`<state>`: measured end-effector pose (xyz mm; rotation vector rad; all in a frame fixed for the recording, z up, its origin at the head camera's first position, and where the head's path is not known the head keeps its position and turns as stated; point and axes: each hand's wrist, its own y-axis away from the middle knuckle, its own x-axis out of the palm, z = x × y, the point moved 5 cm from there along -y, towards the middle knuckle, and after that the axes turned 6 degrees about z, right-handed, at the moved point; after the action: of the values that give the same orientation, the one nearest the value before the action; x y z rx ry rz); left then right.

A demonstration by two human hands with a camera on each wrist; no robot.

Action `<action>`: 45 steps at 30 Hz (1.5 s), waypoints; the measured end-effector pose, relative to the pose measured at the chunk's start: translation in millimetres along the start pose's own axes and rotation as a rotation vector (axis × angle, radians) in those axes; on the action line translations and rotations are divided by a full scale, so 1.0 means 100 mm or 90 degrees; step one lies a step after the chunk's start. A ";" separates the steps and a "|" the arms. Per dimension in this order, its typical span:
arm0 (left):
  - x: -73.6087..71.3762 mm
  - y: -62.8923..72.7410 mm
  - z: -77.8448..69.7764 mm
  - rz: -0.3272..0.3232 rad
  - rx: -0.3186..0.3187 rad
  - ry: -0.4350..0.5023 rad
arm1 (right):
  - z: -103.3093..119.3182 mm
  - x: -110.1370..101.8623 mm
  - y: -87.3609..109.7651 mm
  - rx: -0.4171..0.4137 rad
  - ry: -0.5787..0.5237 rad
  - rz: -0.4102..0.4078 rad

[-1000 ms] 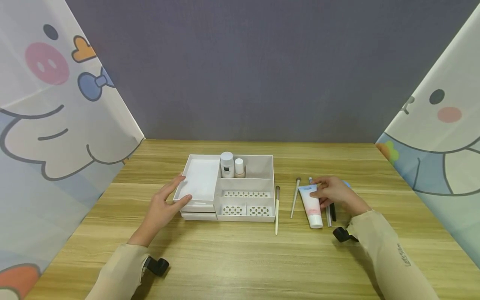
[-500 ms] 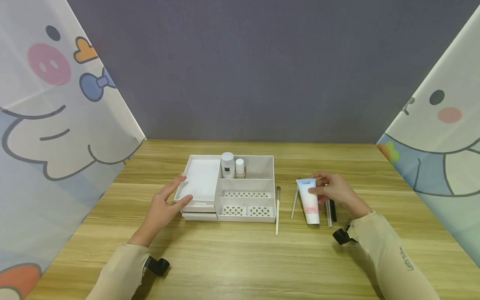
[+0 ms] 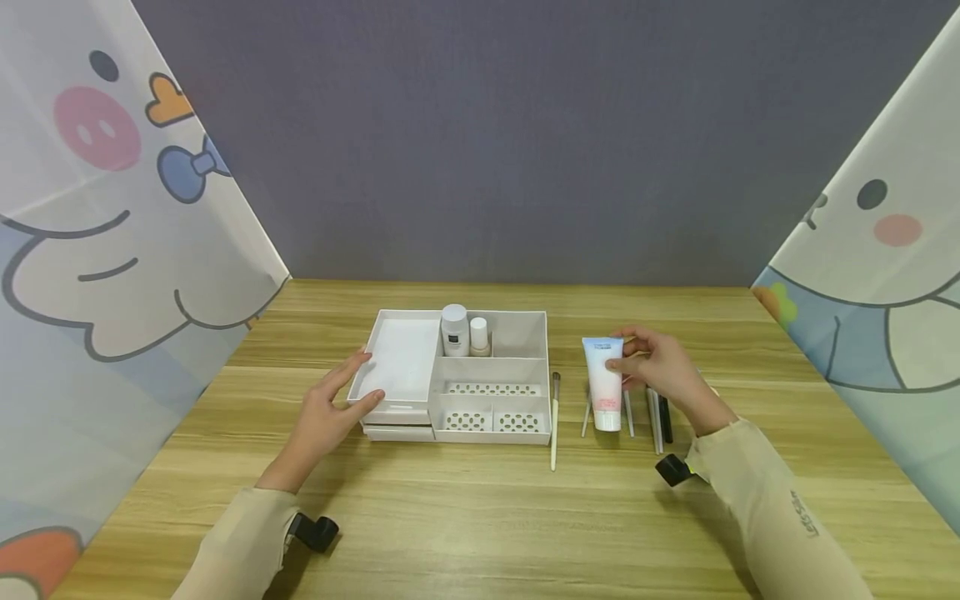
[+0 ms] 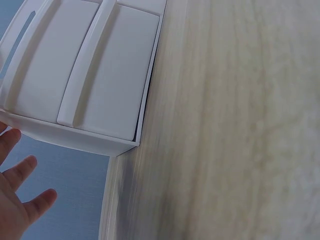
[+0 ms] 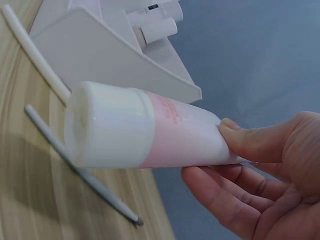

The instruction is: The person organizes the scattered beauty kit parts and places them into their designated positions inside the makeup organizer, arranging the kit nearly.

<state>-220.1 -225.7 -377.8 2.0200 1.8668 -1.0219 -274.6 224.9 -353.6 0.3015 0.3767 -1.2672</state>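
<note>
My right hand [image 3: 656, 364] pinches a squeeze tube [image 3: 604, 383] between thumb and fingers, near its flat blue end. In the right wrist view the white cap [image 5: 107, 125] of the tube points away from the hand, above the table. My left hand [image 3: 330, 417] rests with spread fingers on the left side of a white desktop organizer [image 3: 491, 358]. Two drawer fronts [image 4: 117, 75] of it show in the left wrist view. A white bottle [image 3: 454, 331] and a smaller white-capped bottle [image 3: 479, 336] stand in its back compartment.
A makeup brush [image 3: 554, 421] lies along the organizer's right side. Under and beside the right hand lie more thin brushes [image 3: 628, 414], pale sticks [image 3: 656, 421] and a black pen-like item [image 3: 665, 421]. A grey wall [image 3: 517, 142] rises behind the wooden table [image 3: 480, 517].
The right hand has lifted the tube and carried it left, away from the pen-like items, turning it more upright. The left hand and organizer have stayed in place.
</note>
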 end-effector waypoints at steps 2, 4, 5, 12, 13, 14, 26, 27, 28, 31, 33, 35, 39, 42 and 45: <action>0.00 0.00 0.00 -0.001 0.001 0.001 | 0.04 0.01 -0.01 -0.005 0.002 -0.006; 0.00 0.00 0.01 -0.001 0.000 0.001 | 0.07 0.01 -0.02 -0.011 0.001 -0.011; 0.00 0.00 0.01 -0.001 -0.001 0.001 | 0.09 0.02 -0.02 -0.014 0.001 -0.013; 0.00 0.00 -0.04 0.003 0.003 0.013 | 0.19 0.03 -0.06 -0.038 -0.013 -0.027; -0.01 0.00 -0.04 0.003 0.005 0.014 | 0.20 0.03 -0.06 -0.043 -0.013 -0.029; -0.01 0.01 -0.04 0.003 0.004 0.012 | 0.22 0.03 -0.07 -0.048 -0.013 -0.031; -0.02 0.00 -0.04 -0.004 0.015 -0.007 | 0.43 0.04 -0.08 -0.107 -0.008 -0.068; -0.02 0.00 -0.03 -0.004 0.014 -0.006 | 0.44 0.05 -0.08 -0.110 -0.008 -0.070; -0.02 0.00 -0.03 -0.004 0.014 -0.005 | 0.46 0.05 -0.08 -0.113 -0.007 -0.073; -0.02 0.00 -0.03 -0.002 0.010 0.001 | 0.49 0.07 -0.08 -0.127 -0.009 -0.080; -0.01 0.00 -0.03 -0.001 0.007 0.008 | 0.52 0.08 -0.09 -0.138 -0.015 -0.085; -0.02 0.00 -0.04 0.001 0.008 0.011 | 0.54 0.09 -0.09 -0.152 -0.022 -0.091; -0.02 0.00 -0.05 0.003 0.006 0.013 | 0.58 0.11 -0.10 -0.185 -0.043 -0.107; -0.01 0.00 -0.04 0.005 0.001 0.006 | 0.62 0.13 -0.11 -0.212 -0.058 -0.122; -0.01 0.01 -0.03 0.007 -0.005 -0.004 | 0.65 0.16 -0.12 -0.235 -0.070 -0.132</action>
<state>-218.5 -225.4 -375.3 2.0189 1.8519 -1.0158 -275.3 180.8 -302.2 -0.1233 0.5476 -1.3797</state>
